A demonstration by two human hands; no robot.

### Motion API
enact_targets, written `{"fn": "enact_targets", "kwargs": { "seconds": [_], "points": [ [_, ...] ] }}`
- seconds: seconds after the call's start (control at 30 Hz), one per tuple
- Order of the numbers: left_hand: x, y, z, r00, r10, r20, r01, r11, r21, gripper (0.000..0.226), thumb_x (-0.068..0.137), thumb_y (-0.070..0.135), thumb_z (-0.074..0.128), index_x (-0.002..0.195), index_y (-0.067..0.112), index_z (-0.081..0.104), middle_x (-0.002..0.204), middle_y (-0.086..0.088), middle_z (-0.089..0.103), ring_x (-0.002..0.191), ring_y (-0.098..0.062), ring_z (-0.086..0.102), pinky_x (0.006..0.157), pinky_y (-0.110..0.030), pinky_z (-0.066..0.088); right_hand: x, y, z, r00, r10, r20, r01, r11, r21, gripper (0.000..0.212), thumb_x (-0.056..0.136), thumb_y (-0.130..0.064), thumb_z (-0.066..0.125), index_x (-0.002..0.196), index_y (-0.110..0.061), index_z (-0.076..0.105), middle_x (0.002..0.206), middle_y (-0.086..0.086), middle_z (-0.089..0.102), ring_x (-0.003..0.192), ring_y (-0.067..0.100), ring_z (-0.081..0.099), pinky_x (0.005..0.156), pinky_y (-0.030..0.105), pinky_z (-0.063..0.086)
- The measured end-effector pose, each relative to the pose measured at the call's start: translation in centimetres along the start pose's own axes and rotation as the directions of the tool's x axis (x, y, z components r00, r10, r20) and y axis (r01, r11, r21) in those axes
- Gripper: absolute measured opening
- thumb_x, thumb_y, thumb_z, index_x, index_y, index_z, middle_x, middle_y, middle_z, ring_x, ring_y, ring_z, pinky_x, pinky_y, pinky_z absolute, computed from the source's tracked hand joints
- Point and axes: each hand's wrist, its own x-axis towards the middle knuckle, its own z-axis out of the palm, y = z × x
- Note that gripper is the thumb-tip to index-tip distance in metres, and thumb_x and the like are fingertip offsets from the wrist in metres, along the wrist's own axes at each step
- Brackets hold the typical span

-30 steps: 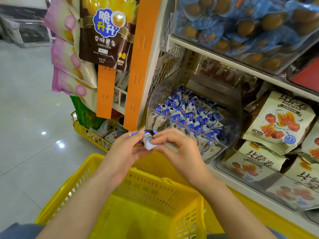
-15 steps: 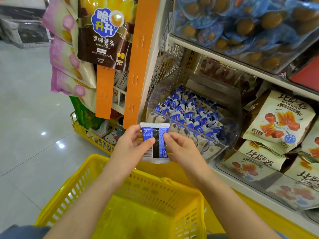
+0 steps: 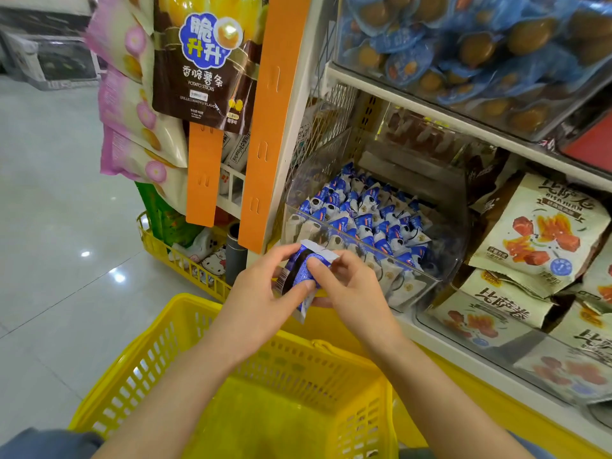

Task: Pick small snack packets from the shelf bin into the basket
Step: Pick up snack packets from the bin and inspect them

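One small blue-and-white snack packet sits between both hands, just above the far rim of the yellow basket. My left hand pinches its left side, thumb on the blue face. My right hand grips its right side with curled fingers. The packet is tilted and creased. Behind the hands, a clear plastic shelf bin holds several more of the same blue-and-white packets. The basket looks empty inside.
Beige snack bags fill the shelf to the right of the bin. A higher clear bin holds blue egg packs. An orange hanging strip and hung bags are on the left. A second yellow basket stands on the tiled floor.
The packet was held flat and upright with its back showing; it is now turned and tilted between the hands, and the right hand has closed further over it.
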Motion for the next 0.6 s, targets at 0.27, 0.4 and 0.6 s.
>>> {"fn": "enact_targets", "kwargs": {
  "seconds": [0.27,0.4,0.6],
  "points": [
    [-0.4,-0.1,0.1,0.989,0.133,-0.059,-0.112,0.955,0.273,0.040,0.086,0.038,0.058,0.124,0.034,0.047,0.106,0.026,0.046,0.095,0.026,0.040,0.073,0.005,0.034,0.1,0.6,0.2,0.999,-0.046,-0.012,0.045,0.996,-0.073,0.013,0.093,-0.011,0.052,0.090,-0.022,0.057,0.091,0.012,0.068,0.076,0.018,0.068,0.069,0.041,0.058],
    [-0.5,0.0,0.0,0.988,0.144,-0.054,-0.124,0.955,0.270,0.032,0.089,0.035,0.053,0.121,0.032,0.049,0.105,0.021,0.052,0.091,0.011,0.050,0.072,-0.002,0.039,-0.1,0.8,0.3,0.995,-0.094,-0.029,0.092,0.993,-0.076,0.006,0.089,-0.018,0.058,0.085,-0.022,0.058,0.084,0.009,0.068,0.075,0.017,0.068,0.063,0.037,0.059],
    [-0.6,0.2,0.1,0.992,0.120,-0.046,-0.098,0.937,0.335,0.029,0.095,0.030,0.045,0.123,0.029,0.048,0.097,0.015,0.057,0.083,-0.002,0.055,0.065,-0.012,0.042,-0.2,1.2,0.5,0.987,-0.162,-0.020,0.157,0.974,-0.163,0.013,0.089,-0.015,0.059,0.083,-0.025,0.056,0.082,0.006,0.068,0.072,0.016,0.068,0.059,0.030,0.058]
  ]
}}
